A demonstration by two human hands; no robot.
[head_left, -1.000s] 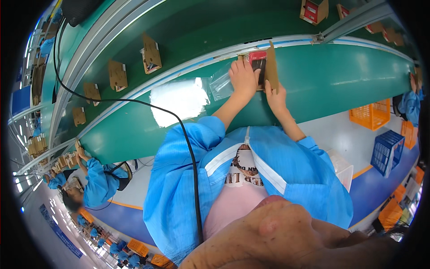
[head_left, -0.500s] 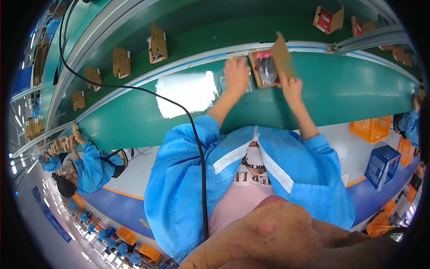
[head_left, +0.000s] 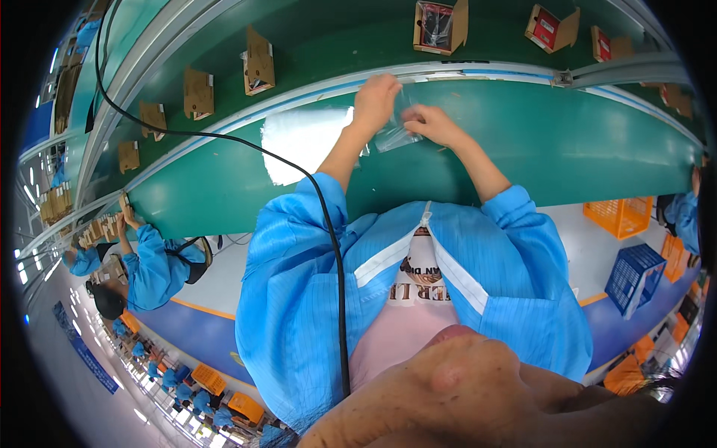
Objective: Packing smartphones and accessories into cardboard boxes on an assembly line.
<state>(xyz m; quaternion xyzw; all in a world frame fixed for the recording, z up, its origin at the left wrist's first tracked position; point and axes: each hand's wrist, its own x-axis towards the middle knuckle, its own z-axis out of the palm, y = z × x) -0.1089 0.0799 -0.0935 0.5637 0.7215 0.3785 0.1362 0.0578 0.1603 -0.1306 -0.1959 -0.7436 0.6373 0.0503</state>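
My left hand (head_left: 376, 103) is raised over the green worktop by the rail, its fingers closed at the upper end of a clear plastic bag (head_left: 394, 137). My right hand (head_left: 435, 125) pinches at the other side of this bag, with thumb and fingertips together. The bag hangs between both hands; whether anything is inside it cannot be made out. Left of the hands lies a pile of white sheets (head_left: 291, 142), partly behind my left forearm. Beyond the rail, an open cardboard box (head_left: 461, 26) with a dark, film-wrapped item stands on the green belt.
Several more open cardboard boxes (head_left: 259, 63) stand along the belt (head_left: 336, 45). A metal rail (head_left: 493, 71) divides belt from worktop (head_left: 560, 142). A black cable (head_left: 224, 134) crosses the view. Co-workers in blue sit at left and right. Orange (head_left: 616, 216) and blue crates (head_left: 635, 278) stand at right.
The open box has left my hands and now stands on the belt beyond the rail. My hands have come together at the clear bag, the right one moving left.
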